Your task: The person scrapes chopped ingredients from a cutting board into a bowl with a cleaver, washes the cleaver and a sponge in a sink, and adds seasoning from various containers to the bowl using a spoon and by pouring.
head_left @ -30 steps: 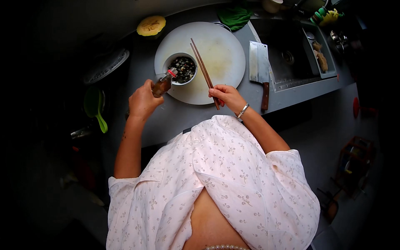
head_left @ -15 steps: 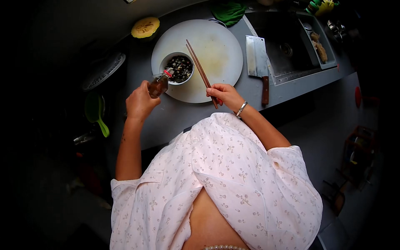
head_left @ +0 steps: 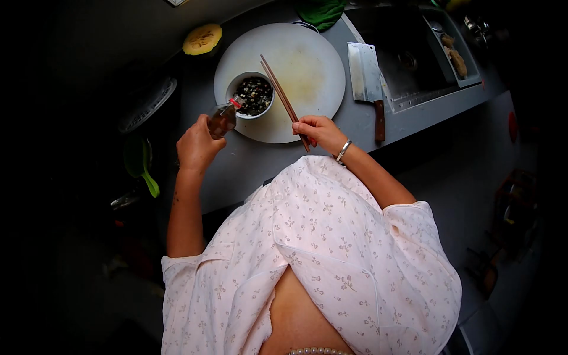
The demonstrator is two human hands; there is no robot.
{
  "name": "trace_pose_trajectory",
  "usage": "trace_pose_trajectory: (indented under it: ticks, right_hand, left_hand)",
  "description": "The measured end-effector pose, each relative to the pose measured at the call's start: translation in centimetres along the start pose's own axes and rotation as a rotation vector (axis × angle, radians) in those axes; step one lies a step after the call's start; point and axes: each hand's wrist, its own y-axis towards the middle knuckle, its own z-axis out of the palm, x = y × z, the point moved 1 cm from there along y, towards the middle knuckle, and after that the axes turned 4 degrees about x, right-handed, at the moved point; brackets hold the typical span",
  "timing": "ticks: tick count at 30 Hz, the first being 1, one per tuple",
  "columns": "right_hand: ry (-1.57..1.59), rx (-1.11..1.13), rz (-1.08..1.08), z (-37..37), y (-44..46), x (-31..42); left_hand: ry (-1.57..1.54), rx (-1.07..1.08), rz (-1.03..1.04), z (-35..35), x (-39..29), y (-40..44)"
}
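My left hand (head_left: 200, 145) is closed around a glass bottle (head_left: 222, 121) of dark liquid with a red ring at its neck. The bottle is tilted, its mouth at the near-left rim of a white bowl (head_left: 232, 86). Inside the bowl lies a dark mixture (head_left: 255, 94) with pale bits. The bowl stands on the left part of a round white cutting board (head_left: 316, 77). In my right hand (head_left: 319, 134) is a pair of brown chopsticks (head_left: 279, 89), pinched near the lower end, their far tips above the board just right of the bowl.
A cleaver (head_left: 365, 74) with a wooden handle lies right of the board, beside the dark sink (head_left: 397, 56). Behind the board are a cut yellow melon or squash half (head_left: 202, 39) and a green cloth (head_left: 322, 13). A green-handled utensil (head_left: 148, 177) is at the left.
The whole view has shifted slightly. The bottle is still tilted at the bowl, its mouth a little lower against the rim. My right hand keeps the chopsticks in nearly the same pose.
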Motion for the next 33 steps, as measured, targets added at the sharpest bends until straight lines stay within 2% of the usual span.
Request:
trace_pose_trajectory:
  ticks: [33]
  right_hand:
    - [-0.001, 0.004, -0.016, -0.3, 0.0, -0.1]
  left_hand:
    - [0.009, -0.041, 0.048, -0.8, -1.5, 2.1]
